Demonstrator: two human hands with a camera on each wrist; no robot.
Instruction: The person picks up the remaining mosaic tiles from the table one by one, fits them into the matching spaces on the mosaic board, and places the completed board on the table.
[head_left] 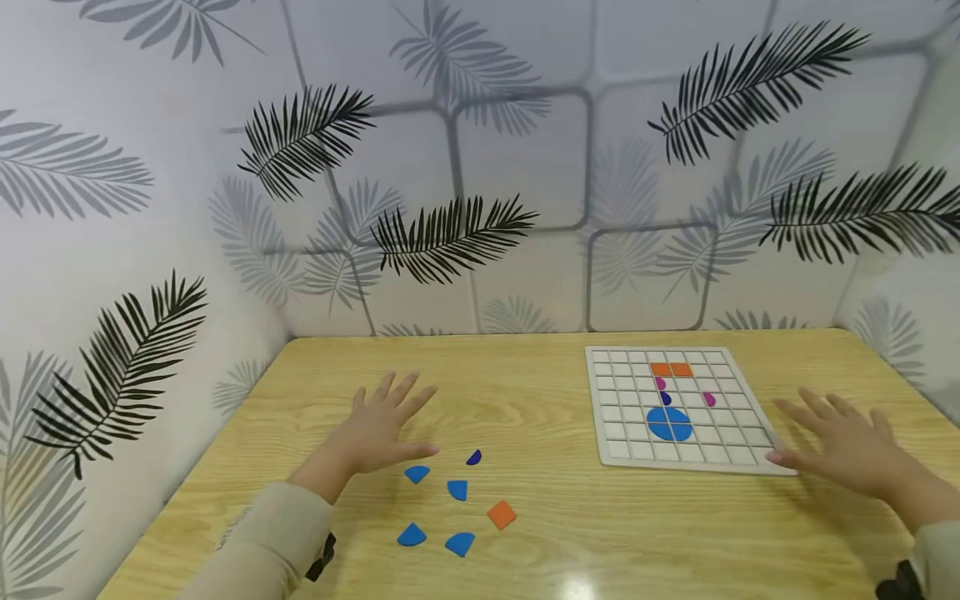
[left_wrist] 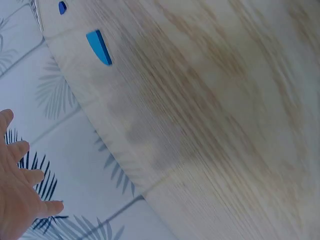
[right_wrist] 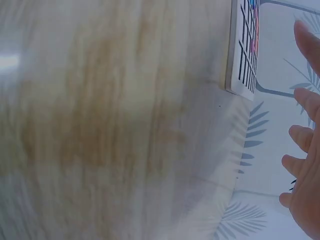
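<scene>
Right of the white gridded board (head_left: 619, 430), the right hand (head_left: 857, 448) spreads fingers wide; the left hand (head_left: 381, 431) likewise, near a blue quarter-circle piece (head_left: 417, 473).

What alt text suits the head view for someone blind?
A person's left hand, empty with fingers spread, is over a wooden table near loose blue pieces and an orange square; the right hand, also empty, is beside a white gridded board bearing orange, pink and blue shapes.
</scene>
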